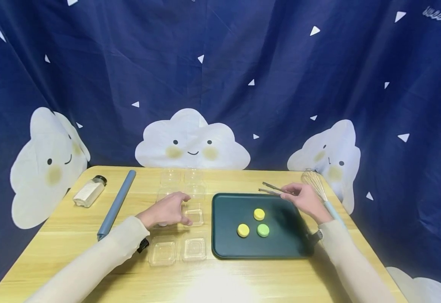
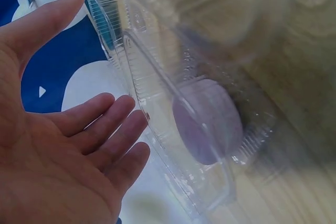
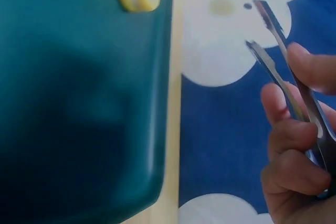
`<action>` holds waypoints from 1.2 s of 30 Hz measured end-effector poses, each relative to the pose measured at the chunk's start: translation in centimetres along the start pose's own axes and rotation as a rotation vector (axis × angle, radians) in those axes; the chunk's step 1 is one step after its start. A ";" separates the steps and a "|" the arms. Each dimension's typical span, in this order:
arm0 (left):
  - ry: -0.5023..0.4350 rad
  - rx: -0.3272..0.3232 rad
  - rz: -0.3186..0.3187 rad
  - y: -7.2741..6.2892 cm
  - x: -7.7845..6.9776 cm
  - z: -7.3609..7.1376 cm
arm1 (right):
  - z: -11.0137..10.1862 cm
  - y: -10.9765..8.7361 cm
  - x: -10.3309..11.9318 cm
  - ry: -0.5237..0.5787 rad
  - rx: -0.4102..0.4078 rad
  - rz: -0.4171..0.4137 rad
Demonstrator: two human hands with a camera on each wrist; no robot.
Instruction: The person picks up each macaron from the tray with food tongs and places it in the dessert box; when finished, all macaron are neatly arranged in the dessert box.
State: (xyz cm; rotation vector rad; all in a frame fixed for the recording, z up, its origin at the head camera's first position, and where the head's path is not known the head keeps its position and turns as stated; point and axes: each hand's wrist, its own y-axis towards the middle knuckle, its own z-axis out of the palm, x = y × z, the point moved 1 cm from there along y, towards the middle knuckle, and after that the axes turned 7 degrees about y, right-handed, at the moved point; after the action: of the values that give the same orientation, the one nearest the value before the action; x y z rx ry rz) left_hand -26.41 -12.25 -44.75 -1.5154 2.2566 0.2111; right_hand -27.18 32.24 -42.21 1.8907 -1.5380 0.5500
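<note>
My left hand (image 1: 169, 209) hovers over a double row of clear plastic boxes (image 1: 194, 248), its fingers loosely spread and holding nothing. Beside those fingers, the left wrist view shows a purple macaron (image 2: 207, 121) inside one clear box. In my right hand (image 1: 306, 202) I grip metal tongs (image 3: 310, 100), their tips apart with nothing between them. The tongs are above the far right part of a dark green tray (image 1: 224, 248). On this tray lie two yellow macarons (image 1: 259, 214) and one green macaron (image 1: 263, 230).
A blue rolling pin (image 1: 117, 204) and a jar of white contents with a black lid (image 1: 90, 191) lie at the left. Right of the tray, a whisk (image 1: 316, 183) lies partly behind my right hand. A dark blue cloud-print curtain (image 1: 205, 84) hangs behind the table.
</note>
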 end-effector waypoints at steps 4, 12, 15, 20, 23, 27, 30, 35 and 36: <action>0.005 0.020 -0.005 -0.1 0.1 0.1 | 0.3 -1.1 -1.0 -0.043 0.066 0.000; 0.031 0.029 0.012 -0.1 0.0 0.1 | 1.7 -2.2 -2.2 -0.064 0.200 -0.039; 0.032 0.029 0.017 0.0 0.0 0.1 | 1.9 -2.3 -2.3 -0.072 0.223 -0.070; 0.025 0.036 0.022 0.1 0.1 0.2 | 2.2 -2.2 -2.4 -0.077 0.235 -0.077; 0.037 0.028 0.023 0.2 0.2 0.2 | 2.3 -2.1 -2.5 -0.073 0.255 -0.081; 0.044 0.019 0.031 0.3 0.3 0.3 | 2.5 -2.2 -2.7 -0.078 0.266 -0.074; 0.042 0.018 0.036 0.2 0.2 0.3 | 2.6 -2.2 -2.8 -0.086 0.245 -0.067; 0.036 0.018 0.030 0.2 0.1 0.3 | 2.9 -2.3 -2.6 -0.102 0.204 -0.061; 0.037 0.020 0.028 0.2 0.1 0.3 | 3.0 -2.3 -2.5 -0.105 0.195 -0.058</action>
State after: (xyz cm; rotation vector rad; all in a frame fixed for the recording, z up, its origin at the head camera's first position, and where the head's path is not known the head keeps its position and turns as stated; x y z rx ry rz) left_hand -26.53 -12.17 -45.07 -1.4897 2.3036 0.1698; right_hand -25.76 32.25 -46.49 2.1351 -1.5371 0.6022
